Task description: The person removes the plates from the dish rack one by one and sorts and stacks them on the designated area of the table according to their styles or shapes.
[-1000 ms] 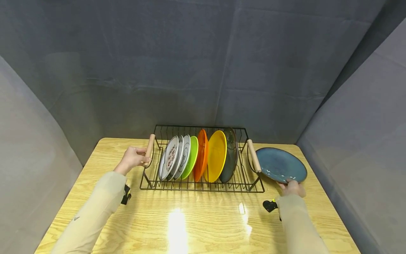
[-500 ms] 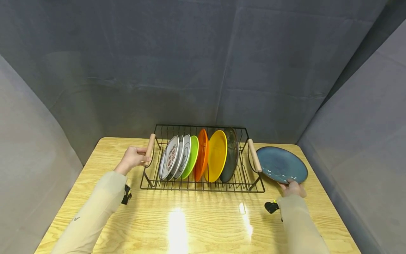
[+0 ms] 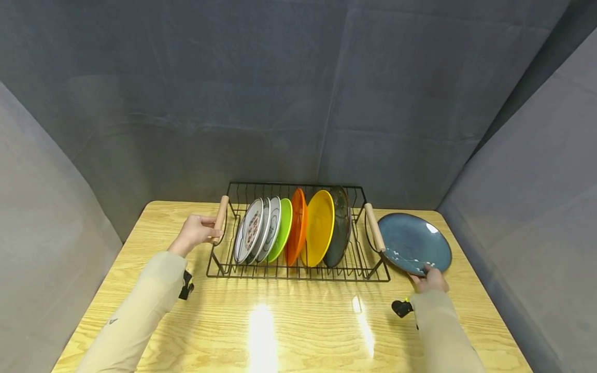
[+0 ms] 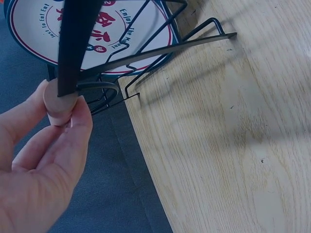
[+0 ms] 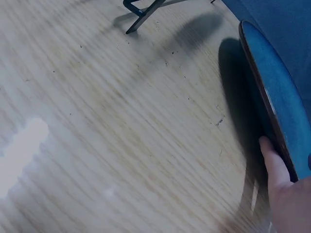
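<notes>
In the head view my left hand [image 3: 195, 233] grips the wooden handle [image 3: 221, 220] at the left end of a black wire dish rack [image 3: 298, 280]. The left wrist view shows thumb and fingers curled round that handle [image 4: 59, 104]. My right hand [image 3: 431, 281] pinches the near rim of a large blue plate [image 3: 410, 241] with small white blossoms, to the right of the rack. Seen from the right wrist, the plate [image 5: 279, 92] is tilted above its shadow, with a finger under its rim.
Several plates stand upright in the rack: white patterned ones [image 3: 249, 230], a green [image 3: 282, 233], an orange [image 3: 297, 228], a yellow [image 3: 318, 228] and a dark one [image 3: 339, 228]. Grey curtains [image 3: 280, 103] surround the wooden table [image 3: 312, 321] at back and sides.
The blue plate has tilted in my right hand, showing more of its face toward me, and a bright glare now lies on it. The left hand and rack look nearly unmoved.
</notes>
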`<state>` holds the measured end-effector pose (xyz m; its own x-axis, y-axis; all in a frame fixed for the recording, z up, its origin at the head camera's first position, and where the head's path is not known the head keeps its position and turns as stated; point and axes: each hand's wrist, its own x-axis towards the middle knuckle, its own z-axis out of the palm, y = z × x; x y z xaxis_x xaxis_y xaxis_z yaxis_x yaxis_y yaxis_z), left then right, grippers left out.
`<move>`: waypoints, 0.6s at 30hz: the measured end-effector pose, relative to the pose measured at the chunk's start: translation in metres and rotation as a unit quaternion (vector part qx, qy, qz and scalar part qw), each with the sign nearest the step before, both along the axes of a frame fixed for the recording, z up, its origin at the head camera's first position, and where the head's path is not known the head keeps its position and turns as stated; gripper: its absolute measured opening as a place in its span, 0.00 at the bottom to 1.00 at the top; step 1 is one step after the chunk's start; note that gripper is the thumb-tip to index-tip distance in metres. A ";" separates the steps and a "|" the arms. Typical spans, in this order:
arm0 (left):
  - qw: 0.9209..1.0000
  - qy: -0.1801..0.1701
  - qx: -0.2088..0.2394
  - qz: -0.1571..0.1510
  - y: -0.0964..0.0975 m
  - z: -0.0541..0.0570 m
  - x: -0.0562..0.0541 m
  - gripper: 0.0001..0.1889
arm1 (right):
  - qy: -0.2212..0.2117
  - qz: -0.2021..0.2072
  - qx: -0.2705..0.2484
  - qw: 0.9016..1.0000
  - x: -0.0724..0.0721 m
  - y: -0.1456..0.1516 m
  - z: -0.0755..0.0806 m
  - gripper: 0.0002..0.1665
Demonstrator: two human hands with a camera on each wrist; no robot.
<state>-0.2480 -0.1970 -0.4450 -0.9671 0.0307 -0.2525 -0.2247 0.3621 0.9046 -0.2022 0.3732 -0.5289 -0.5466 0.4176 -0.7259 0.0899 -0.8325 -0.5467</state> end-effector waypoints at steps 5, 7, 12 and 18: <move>1.000 -0.004 -0.003 -0.001 0.000 0.000 0.000 0.27 | 0.050 0.022 -0.061 0.997 -0.003 0.007 -0.003 0.38; 1.000 -0.006 -0.007 0.001 0.000 0.000 0.000 0.26 | 0.060 0.041 -0.079 0.994 -0.004 0.009 -0.002 0.38; 1.000 -0.011 -0.010 0.006 0.000 0.000 -0.001 0.26 | 0.083 0.079 -0.128 0.985 -0.003 0.010 0.008 0.41; 1.000 -0.013 -0.012 0.004 0.002 0.000 0.000 0.27 | 0.084 0.073 -0.162 0.980 -0.007 0.016 0.004 0.40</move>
<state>-0.2482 -0.1952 -0.4446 -0.9604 0.0166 -0.2781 -0.2510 0.3813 0.8897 -0.2091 0.3889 -0.5253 -0.7061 0.0882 -0.7026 0.1524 -0.9500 -0.2724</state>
